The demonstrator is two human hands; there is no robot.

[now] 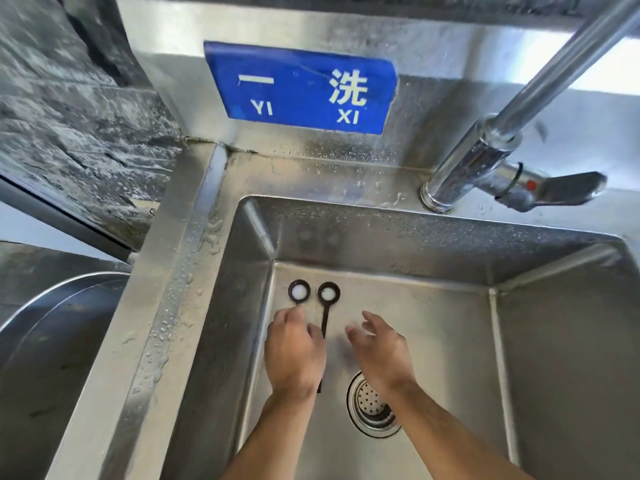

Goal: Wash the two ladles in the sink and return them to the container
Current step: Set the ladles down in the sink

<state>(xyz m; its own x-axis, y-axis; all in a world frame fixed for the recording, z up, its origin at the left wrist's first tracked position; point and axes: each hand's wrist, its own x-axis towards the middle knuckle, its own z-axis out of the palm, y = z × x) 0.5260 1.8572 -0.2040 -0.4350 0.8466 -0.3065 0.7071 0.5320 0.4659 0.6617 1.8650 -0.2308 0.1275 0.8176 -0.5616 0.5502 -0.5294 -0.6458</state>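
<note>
Brushed stainless steel all round the sink (408, 244), dull sheen, beaded with water drops along the rim. The tap (485, 157) gleams in polished chrome, mirror-bright. 2 ladles (313, 293) look like dark matt plastic. The blue sign (301, 88) is smooth and glossy; the wall (69, 98) beside it is rough, mottled grey stone.

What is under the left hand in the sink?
The handles of both ladles run under the left hand. The left ladle's bowl and right ladle's bowl show beyond the fingers; how the fingers meet the handles is covered.
</note>
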